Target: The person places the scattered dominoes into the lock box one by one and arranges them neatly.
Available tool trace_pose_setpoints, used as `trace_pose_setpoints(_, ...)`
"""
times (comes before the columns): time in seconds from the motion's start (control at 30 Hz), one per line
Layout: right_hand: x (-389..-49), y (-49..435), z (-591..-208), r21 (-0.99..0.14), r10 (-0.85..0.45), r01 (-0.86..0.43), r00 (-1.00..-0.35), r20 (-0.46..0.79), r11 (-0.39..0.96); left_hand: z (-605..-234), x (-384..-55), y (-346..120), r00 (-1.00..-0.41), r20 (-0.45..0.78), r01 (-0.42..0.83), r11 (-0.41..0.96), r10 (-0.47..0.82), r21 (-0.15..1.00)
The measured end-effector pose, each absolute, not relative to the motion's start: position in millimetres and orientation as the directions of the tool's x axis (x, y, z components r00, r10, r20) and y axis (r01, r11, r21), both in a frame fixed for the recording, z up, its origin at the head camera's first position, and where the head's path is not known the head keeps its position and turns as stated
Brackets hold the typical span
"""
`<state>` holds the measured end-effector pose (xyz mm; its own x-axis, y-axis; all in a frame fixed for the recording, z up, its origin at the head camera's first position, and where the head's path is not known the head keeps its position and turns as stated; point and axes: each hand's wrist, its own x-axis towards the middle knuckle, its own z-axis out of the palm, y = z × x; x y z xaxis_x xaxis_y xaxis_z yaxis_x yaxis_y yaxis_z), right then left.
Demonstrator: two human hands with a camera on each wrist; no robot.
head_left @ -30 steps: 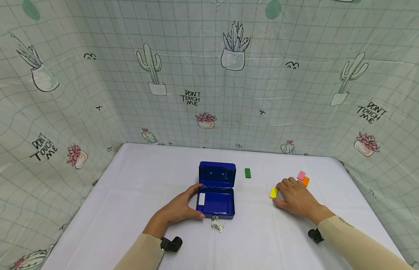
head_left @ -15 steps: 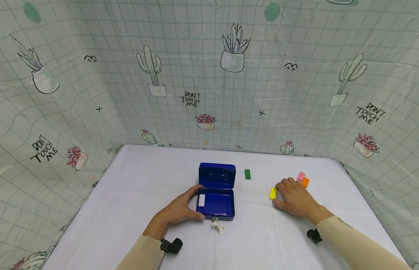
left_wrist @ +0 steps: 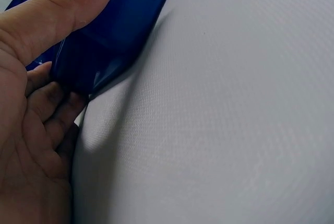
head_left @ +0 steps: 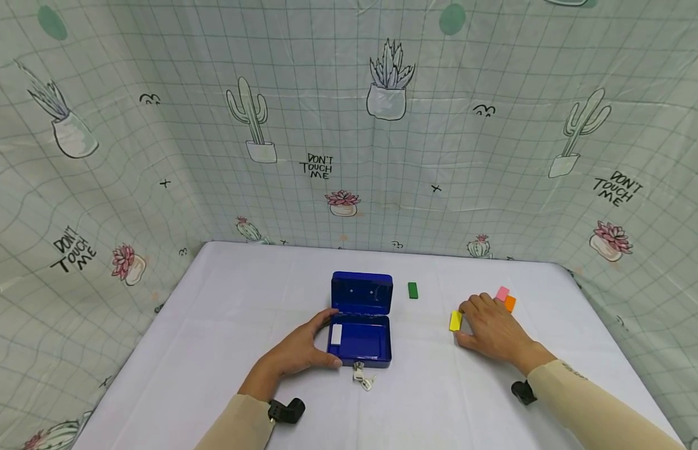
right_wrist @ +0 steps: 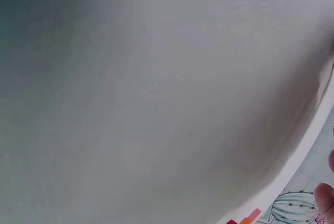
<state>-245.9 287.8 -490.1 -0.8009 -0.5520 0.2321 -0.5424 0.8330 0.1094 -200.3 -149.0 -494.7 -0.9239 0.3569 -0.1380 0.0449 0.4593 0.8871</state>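
A small blue cash box (head_left: 374,340) stands on the table with its lid (head_left: 362,292) raised. My left hand (head_left: 299,344) grips its left side, thumb at the front corner and fingers behind; the left wrist view shows the thumb (left_wrist: 62,12) over the box (left_wrist: 117,31). Inside lies a white block (head_left: 336,334), and keys (head_left: 363,377) hang at the front lock. My right hand (head_left: 491,328) is low over the table, thumb and index fingertips right at the ends of a yellow block (head_left: 455,320). I cannot tell whether it pinches the block.
A green block (head_left: 413,290) lies right of the raised lid. Beyond my right hand are a pink block (head_left: 502,294) and an orange block (head_left: 510,304); a red block (right_wrist: 232,222) shows in the right wrist view. A patterned cloth (head_left: 304,125) rises behind the table.
Both hands keep nearly the same place, and the box and blocks stay put. The head view has shifted only slightly.
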Motion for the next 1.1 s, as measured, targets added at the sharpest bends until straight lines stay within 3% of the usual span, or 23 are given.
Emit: trace_pose_setpoints(1.1, -249.2, 271.6, -483.5, 0.109, -0.577, -0.574, -0.759, 0.302, 0.812, -496.3, -199.5, -148.9, -0.922, -0.122, 0.064, 0.453, 0.369, 0.889)
